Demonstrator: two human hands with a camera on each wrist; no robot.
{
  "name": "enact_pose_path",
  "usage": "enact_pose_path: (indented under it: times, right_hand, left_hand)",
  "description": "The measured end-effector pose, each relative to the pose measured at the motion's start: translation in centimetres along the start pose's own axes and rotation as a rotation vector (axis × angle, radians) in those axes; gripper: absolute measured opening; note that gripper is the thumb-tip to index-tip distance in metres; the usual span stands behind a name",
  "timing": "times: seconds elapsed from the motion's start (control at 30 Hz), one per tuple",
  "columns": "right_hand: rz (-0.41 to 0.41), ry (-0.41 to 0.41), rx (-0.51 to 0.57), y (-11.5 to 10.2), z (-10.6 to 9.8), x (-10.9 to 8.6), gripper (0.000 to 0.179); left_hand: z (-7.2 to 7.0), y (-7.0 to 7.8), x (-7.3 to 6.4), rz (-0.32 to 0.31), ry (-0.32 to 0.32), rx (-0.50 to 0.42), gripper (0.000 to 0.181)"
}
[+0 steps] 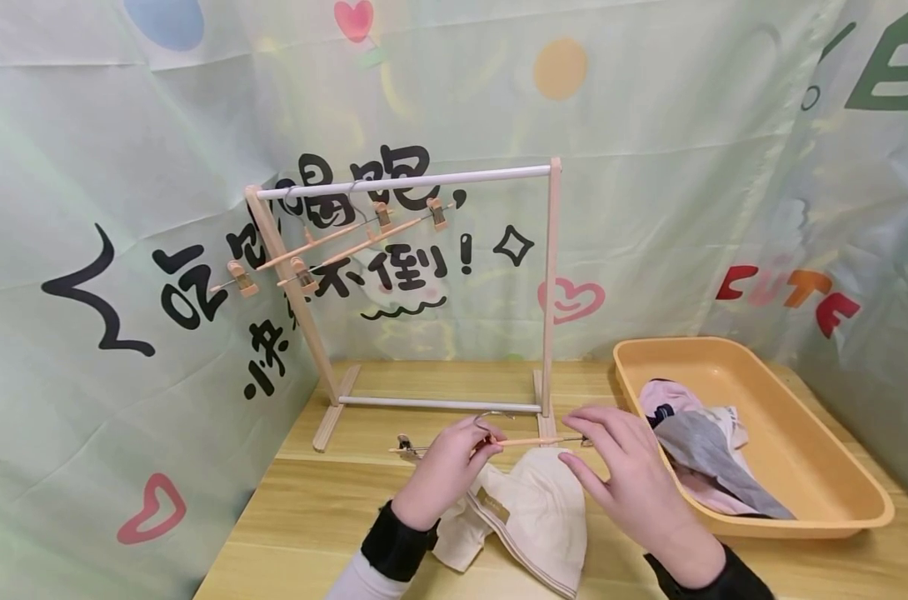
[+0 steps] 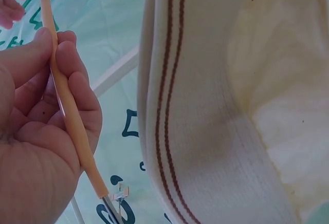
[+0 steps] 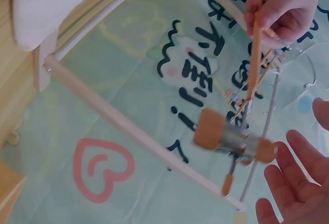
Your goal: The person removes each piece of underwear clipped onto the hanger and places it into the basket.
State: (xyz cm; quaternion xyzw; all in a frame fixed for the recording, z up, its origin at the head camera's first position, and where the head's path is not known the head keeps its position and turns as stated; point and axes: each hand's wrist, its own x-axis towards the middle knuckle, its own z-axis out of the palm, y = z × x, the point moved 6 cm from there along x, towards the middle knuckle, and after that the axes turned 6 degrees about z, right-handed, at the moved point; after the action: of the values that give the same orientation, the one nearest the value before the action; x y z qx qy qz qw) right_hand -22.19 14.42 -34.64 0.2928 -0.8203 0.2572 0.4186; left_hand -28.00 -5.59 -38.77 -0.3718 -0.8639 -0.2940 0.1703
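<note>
My left hand [image 1: 442, 467] grips the peach-orange bar of a clip hanger [image 1: 531, 441], whose metal hook rises above the fingers. In the left wrist view, the fingers curl around the bar [image 2: 67, 100]. My right hand [image 1: 634, 475] is beside the hanger's right end with fingers spread. Close by it in the right wrist view is the clip [image 3: 208, 129]; whether a fingertip touches it I cannot tell. A cream garment [image 1: 540, 496] with a tan label and twin brown stitch lines lies crumpled on the table below both hands.
Behind my hands stands a rack [image 1: 551, 283] with wooden posts and white rails. Two similar hangers [image 1: 371, 242] hang from its top rail. At the right, an orange-yellow tray [image 1: 784, 433] holds pink and grey clothes [image 1: 697, 446]. A printed curtain [image 1: 649, 208] encloses the wooden table [image 1: 296, 517].
</note>
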Motion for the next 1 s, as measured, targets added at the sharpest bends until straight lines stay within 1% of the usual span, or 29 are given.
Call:
enact_pose_path:
  times: [0.17,0.3,0.4,0.53,0.67,0.77,0.9,1.0]
  right_hand:
    - [-0.001,-0.056,0.014,-1.0,0.8,0.2,0.039]
    - [0.002,-0.081,0.031,-1.6,1.6,0.3,0.04]
    - [0.04,-0.138,0.029,-1.8,2.4,0.3,0.044]
    - [0.108,-0.231,0.025,-1.8,3.7,0.1,0.046]
    - [0.112,-0.273,0.019,-2.0,5.0,0.0,0.046]
    - [0.09,-0.284,0.018,-2.3,5.8,0.0,0.045]
    - [0.049,-0.267,0.018,-2.7,6.5,-0.1,0.044]
    - [0.039,-0.25,0.011,-2.7,6.9,-0.2,0.041]
  left_hand:
    - [0.1,0.1,0.1,-0.004,-0.002,-0.001,0.014]
    - [0.1,0.1,0.1,-0.006,-0.001,-0.023,0.017]
    - [0.2,0.1,0.0,-0.01,-0.003,-0.038,0.021]
    - [0.1,0.2,-0.1,-0.009,-0.006,-0.029,0.023]
    - [0.1,0.5,0.0,-0.006,-0.005,-0.015,0.024]
    - [0.1,0.6,0.1,-0.011,-0.009,-0.02,0.025]
    - [0.3,0.6,0.1,-0.021,-0.025,-0.037,0.025]
    - [0.3,0.6,0.1,-0.016,-0.033,-0.033,0.026]
